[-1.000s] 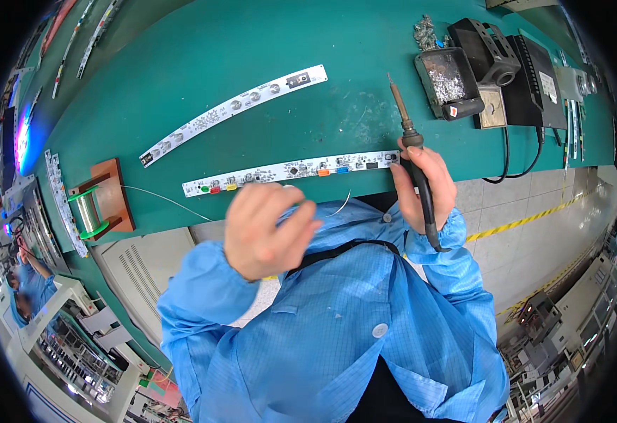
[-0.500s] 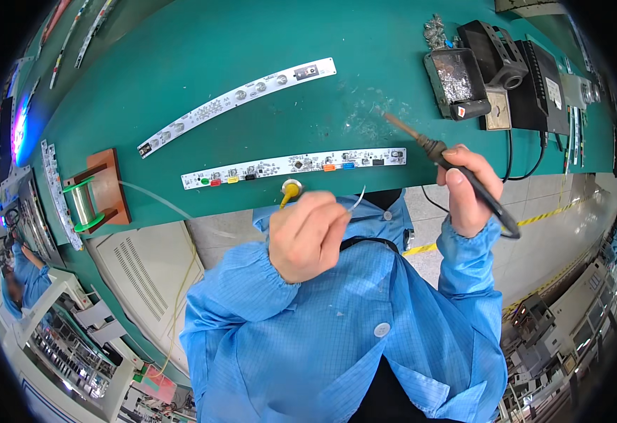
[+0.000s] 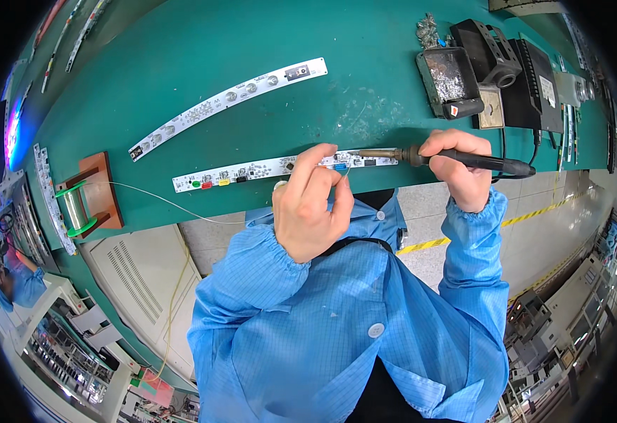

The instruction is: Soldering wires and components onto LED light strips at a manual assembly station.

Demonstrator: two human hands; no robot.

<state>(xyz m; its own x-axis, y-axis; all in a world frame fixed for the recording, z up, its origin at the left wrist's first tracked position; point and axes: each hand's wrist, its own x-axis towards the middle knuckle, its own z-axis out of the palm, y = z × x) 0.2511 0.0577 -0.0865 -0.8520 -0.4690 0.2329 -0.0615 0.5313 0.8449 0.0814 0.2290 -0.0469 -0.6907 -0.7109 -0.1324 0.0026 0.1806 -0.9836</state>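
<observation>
A white strip-shaped circuit board (image 3: 273, 168), set with small coloured connectors, lies along the near side of the green bench. My right hand (image 3: 461, 171) is closed round the dark handle of a soldering iron (image 3: 488, 161). Pointing left, the iron's tip meets or hovers just over the board's right part, beside the blue connector (image 3: 341, 167). My left hand (image 3: 312, 208) is closed on solder wire (image 3: 174, 208), its fingertips over the board near the iron's tip. That wire trails back to a green-flanged spool (image 3: 76, 211) at the left.
A second, curved circuit board (image 3: 227, 104) lies farther back. At the far right are a black tray (image 3: 449, 81), an iron holder (image 3: 483, 53), a sponge (image 3: 490, 109) and a black box (image 3: 536, 84) with cables. A brown stand (image 3: 104, 190) carries the spool.
The soldering iron has come down and swung level, its tip now at the board. My left hand has risen to the board, and the wire behind it is drawn straighter.
</observation>
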